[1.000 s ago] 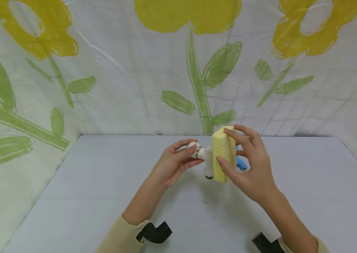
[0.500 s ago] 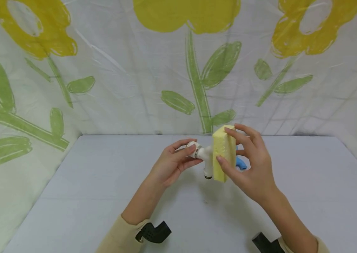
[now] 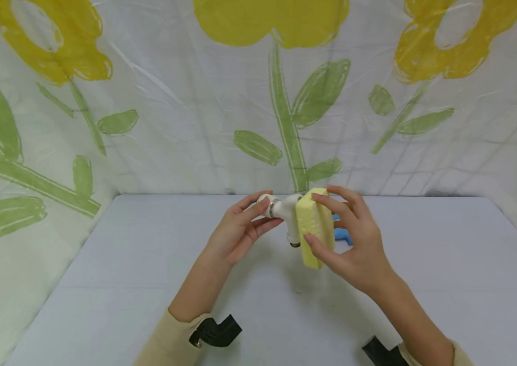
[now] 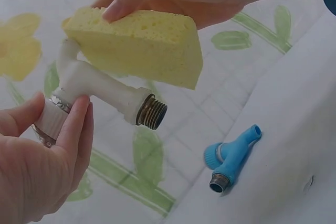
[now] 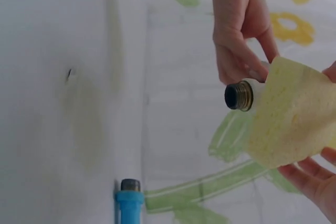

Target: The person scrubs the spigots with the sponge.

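Note:
In the head view my left hand point(image 3: 237, 231) pinches the ribbed knob end of a white plastic faucet point(image 3: 289, 211), held above the table. The faucet's threaded metal end point(image 4: 152, 112) shows plainly in the left wrist view. My right hand point(image 3: 352, 239) grips a yellow sponge point(image 3: 314, 229) between thumb and fingers. The sponge lies against the faucet's spout side and hides part of it. Behind the right hand, a blue faucet point(image 4: 233, 156) rests on the table, mostly covered in the head view.
The white table point(image 3: 148, 264) reaches back to a hanging sheet point(image 3: 171, 127) printed with yellow flowers and green leaves. Black wrist mounts point(image 3: 216, 331) sit at both cuffs. A small dark mark point(image 4: 308, 183) shows on the table.
Both hands have shifted left together with the faucet and the sponge. The faucet has risen slightly, while the sponge sits a little lower against it. The blue faucet stays on the table.

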Demonstrator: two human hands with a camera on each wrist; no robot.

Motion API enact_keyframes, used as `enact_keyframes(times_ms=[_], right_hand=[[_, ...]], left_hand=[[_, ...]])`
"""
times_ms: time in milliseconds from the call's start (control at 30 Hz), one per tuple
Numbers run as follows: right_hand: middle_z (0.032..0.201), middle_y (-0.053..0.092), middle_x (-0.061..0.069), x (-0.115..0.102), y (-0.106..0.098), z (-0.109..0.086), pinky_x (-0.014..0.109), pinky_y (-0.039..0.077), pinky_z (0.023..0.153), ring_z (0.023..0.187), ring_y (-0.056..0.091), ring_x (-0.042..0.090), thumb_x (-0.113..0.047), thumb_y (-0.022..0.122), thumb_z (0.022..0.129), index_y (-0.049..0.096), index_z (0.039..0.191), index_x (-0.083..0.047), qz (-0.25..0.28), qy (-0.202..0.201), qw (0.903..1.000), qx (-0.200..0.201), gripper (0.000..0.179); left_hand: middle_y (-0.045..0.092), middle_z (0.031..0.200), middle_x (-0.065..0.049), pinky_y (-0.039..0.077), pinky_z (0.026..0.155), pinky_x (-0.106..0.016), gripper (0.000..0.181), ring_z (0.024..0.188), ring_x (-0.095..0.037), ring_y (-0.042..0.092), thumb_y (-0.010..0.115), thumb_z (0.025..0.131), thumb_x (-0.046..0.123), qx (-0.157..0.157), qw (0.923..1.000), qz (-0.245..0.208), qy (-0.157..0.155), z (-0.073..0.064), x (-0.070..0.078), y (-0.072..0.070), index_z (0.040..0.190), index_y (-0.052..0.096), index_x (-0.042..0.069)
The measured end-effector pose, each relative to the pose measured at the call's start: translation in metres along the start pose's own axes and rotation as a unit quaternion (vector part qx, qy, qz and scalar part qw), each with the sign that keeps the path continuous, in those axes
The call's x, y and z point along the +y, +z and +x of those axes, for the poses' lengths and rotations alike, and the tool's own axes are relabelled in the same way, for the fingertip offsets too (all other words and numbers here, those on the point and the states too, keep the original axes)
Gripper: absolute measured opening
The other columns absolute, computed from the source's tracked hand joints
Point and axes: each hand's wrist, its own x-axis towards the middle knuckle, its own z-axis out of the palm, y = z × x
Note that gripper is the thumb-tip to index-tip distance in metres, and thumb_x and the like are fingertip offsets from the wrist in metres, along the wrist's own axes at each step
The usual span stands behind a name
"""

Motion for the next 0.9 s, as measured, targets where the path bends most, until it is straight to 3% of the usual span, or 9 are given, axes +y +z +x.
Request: enact_keyframes(times_ms=[100,367,500,600,667,800,900], right_hand=[[0.144,0.056,0.019,-0.0007,0.0022,-0.0012,0.015,0.059,0.075,0.095,0.069,0.025,-0.054,0.066,0.099,0.067,0.138,-0.01,0.013,-0.002,0.9999,-0.01,0.059],[0.145,0.055,0.02,-0.0025,0.0062,-0.0039,0.028,0.065,0.07,0.112,0.066,0.034,-0.051,0.066,0.1,0.062,0.141,-0.007,0.009,-0.012,0.9993,-0.035,0.061],[0.143,0.055,0.022,0.0,0.0068,-0.0043,0.039,0.066,0.065,0.104,0.064,0.03,-0.054,0.064,0.1,0.057,0.141,-0.002,-0.005,-0.003,0.9994,-0.033,0.067],[0.144,0.055,0.021,0.0012,0.0071,-0.0052,0.042,0.066,0.065,0.099,0.062,0.026,-0.056,0.063,0.099,0.056,0.141,-0.002,-0.009,0.01,0.9993,-0.035,0.069],[0.145,0.055,0.02,0.0008,0.0076,-0.0061,0.042,0.067,0.067,0.103,0.063,0.027,-0.05,0.071,0.098,0.057,0.141,-0.003,-0.004,0.012,0.9991,-0.041,0.066],[0.145,0.053,0.021,-0.0016,0.008,-0.0064,0.042,0.067,0.069,0.113,0.065,0.033,-0.02,0.087,0.085,0.058,0.141,-0.004,0.0,0.009,0.9987,-0.05,0.065],[0.144,0.054,0.022,0.0007,0.0073,-0.0059,0.043,0.067,0.068,0.11,0.065,0.032,-0.028,0.086,0.089,0.058,0.14,-0.003,-0.009,0.011,0.9989,-0.046,0.063]], left_hand=[[0.063,0.123,-0.008,0.061,0.099,-0.033,0.032,0.101,-0.02,0.069,0.047,0.112,0.005,0.003,1.0,-0.007,0.006,0.001,0.0009,-0.002,0.143,0.052,-0.004],[0.061,0.125,-0.009,0.061,0.098,-0.032,0.029,0.103,-0.02,0.068,0.047,0.112,0.003,-0.003,0.9998,-0.014,0.012,0.0022,-0.0001,-0.0043,0.138,0.056,-0.005],[0.061,0.124,-0.009,0.062,0.096,-0.031,0.025,0.102,-0.021,0.069,0.047,0.111,0.003,-0.001,0.9997,-0.023,0.008,0.0007,0.0,-0.0014,0.132,0.059,-0.002],[0.062,0.123,-0.009,0.062,0.095,-0.031,0.023,0.101,-0.02,0.069,0.049,0.111,0.004,0.002,0.9996,-0.026,0.006,0.0,-0.0002,-0.0001,0.13,0.061,0.0],[0.062,0.123,-0.009,0.063,0.094,-0.031,0.023,0.1,-0.02,0.069,0.049,0.111,0.004,0.005,0.9996,-0.028,0.006,-0.0006,-0.0004,0.0006,0.13,0.062,0.001],[0.062,0.125,-0.009,0.062,0.095,-0.03,0.028,0.1,-0.021,0.069,0.05,0.111,0.004,0.005,0.9996,-0.028,0.008,-0.0003,-0.0015,0.0,0.136,0.059,-0.004],[0.062,0.124,-0.009,0.062,0.095,-0.031,0.032,0.1,-0.02,0.07,0.049,0.11,0.003,0.006,0.9996,-0.029,0.005,-0.0005,-0.0019,0.0002,0.14,0.055,-0.007]])
